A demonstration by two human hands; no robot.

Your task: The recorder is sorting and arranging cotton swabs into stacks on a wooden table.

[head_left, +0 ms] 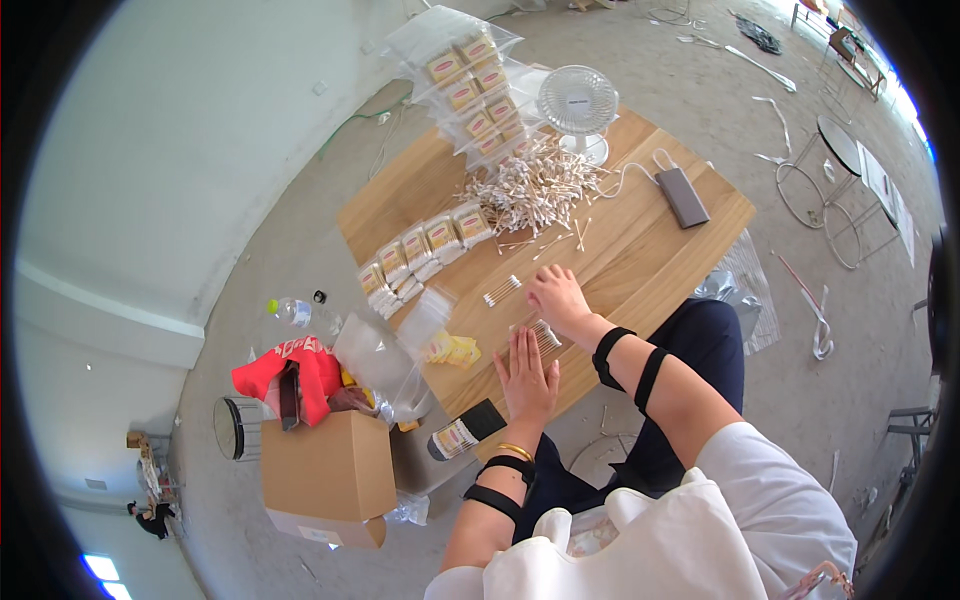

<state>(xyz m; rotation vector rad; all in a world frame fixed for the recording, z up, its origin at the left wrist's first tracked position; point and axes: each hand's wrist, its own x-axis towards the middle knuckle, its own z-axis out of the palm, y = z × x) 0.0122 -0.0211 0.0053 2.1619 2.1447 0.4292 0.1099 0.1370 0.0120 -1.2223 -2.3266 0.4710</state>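
Observation:
My left hand point(527, 382) lies flat near the front edge of the wooden table, its fingers stretched out at the side of a small bundle of cotton swabs point(546, 336). Just beyond that bundle is my right hand point(560, 298), with fingers curled down; whatever they hold, if anything, is hidden. To its left a short row of cotton swabs point(502, 290) rests on the wood. Farther back rises a big loose pile of cotton swabs point(540, 188), with a few strays in front. Small filled packets point(428, 243) stand lined up at the left.
Bags of packets point(480, 90) are stacked at the back beside a white fan point(578, 105). A grey power bank point(682, 196) with a cable lies right. Yellow cards point(452, 349) and clear bags point(427, 315) sit at the left edge. A cardboard box point(328, 470) stands on the floor.

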